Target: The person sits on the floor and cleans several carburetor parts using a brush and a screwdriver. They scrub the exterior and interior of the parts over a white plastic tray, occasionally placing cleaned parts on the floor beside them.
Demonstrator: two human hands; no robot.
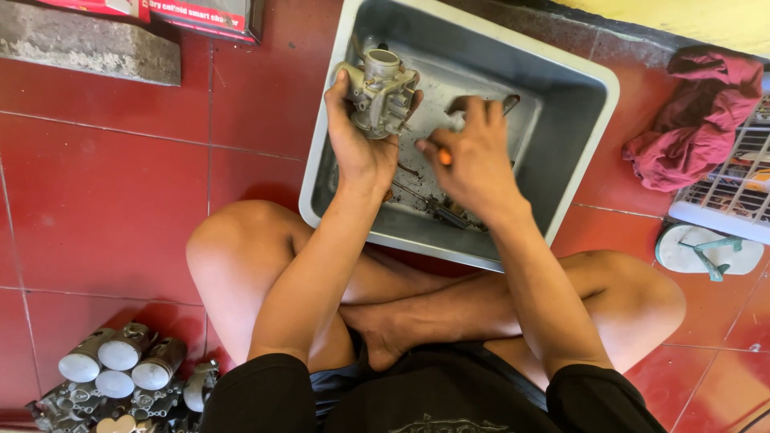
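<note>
You sit cross-legged on a floor of glossy red tiles (104,200), and in front of your knees stands a grey metal tub (573,128), rectangular with rounded corners and smooth, dull walls. On its bottom lie some small dark metal parts (449,210) and thin rods, mixed with dirt near the wall that is closest to you; what exactly they are I cannot tell.

Your left hand (357,140) is closed around a carburetor (383,92), a cast metal body of pale grey colour with a round open throat on top and many small edges and screws. You hold it upright above the left part of the tub, not touching the bottom.

Your right hand (473,156) is just beside it, over the middle of the tub, and its fingers are wrapped on a tool with orange handle (443,156); only a small piece of the handle shows, and the tip is hidden.

By your left knee lies a heap of more carburetors (120,377), some with pale round caps. To your right you have a crumpled dark red cloth (698,120), a white wire rack (734,180) and a pale sandal (710,250).
</note>
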